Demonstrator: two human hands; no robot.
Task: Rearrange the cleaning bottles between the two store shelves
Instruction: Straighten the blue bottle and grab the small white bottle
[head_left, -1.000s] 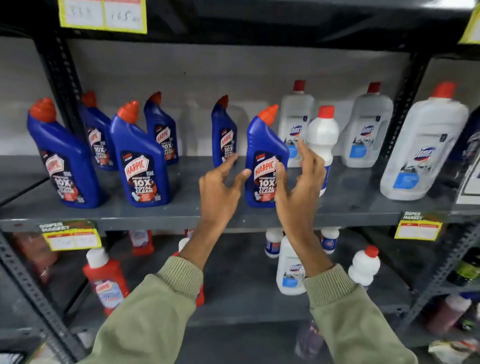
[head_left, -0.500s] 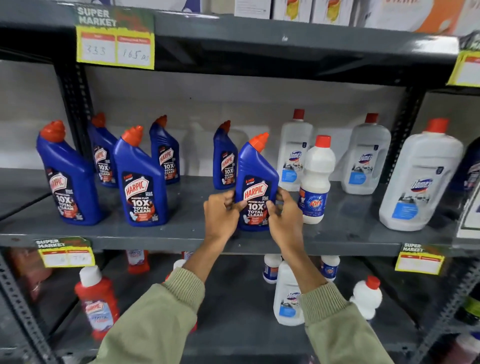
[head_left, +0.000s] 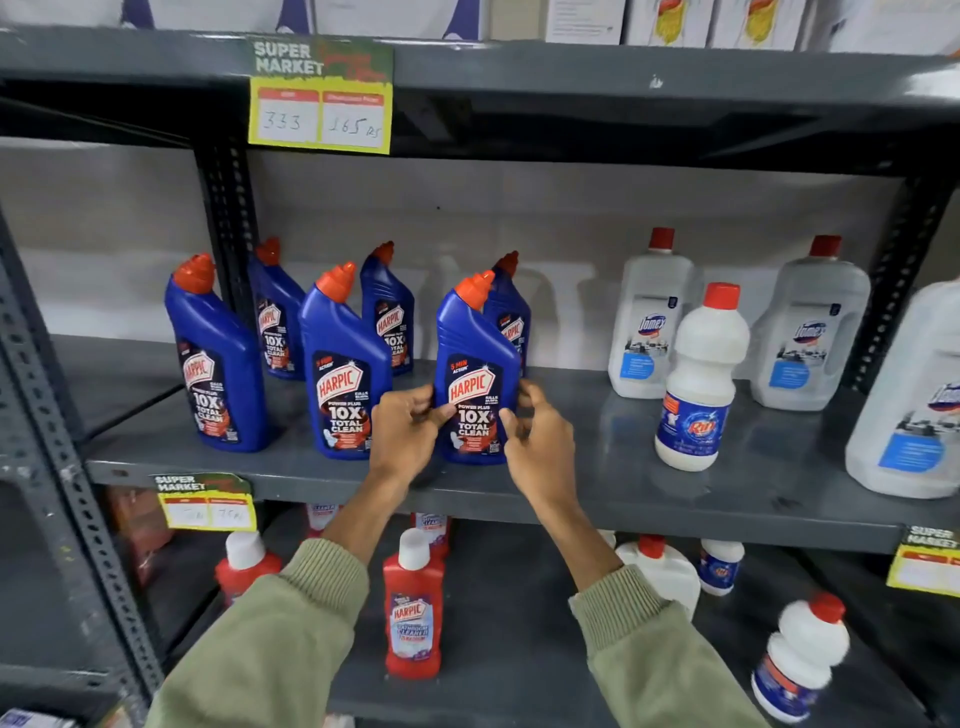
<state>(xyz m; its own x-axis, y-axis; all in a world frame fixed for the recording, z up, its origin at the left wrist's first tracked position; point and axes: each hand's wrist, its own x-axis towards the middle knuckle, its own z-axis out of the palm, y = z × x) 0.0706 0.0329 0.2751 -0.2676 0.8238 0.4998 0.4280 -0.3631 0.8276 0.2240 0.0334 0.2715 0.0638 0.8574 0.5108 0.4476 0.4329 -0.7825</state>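
Note:
A blue Harpic bottle (head_left: 475, 358) with an orange cap stands upright near the front of the upper shelf (head_left: 597, 493). My left hand (head_left: 408, 428) grips its lower left side and my right hand (head_left: 537, 441) touches its lower right side. Several more blue Harpic bottles stand to the left and behind, the nearest one (head_left: 343, 364) close beside my left hand. A white Rin bottle (head_left: 698, 379) stands to the right. The lower shelf (head_left: 519, 649) holds red Harpic bottles (head_left: 413, 608) and white bottles (head_left: 802, 654).
Large clear Domex bottles (head_left: 649, 317) stand at the back right of the upper shelf, one more (head_left: 914, 395) at the far right. Yellow price tags (head_left: 319, 96) hang on the shelf edges. A dark perforated upright (head_left: 226, 228) rises behind the blue bottles.
My open hands closed on the blue Harpic bottle and moved it left along the shelf, away from the white Rin bottle. The view has tilted upward.

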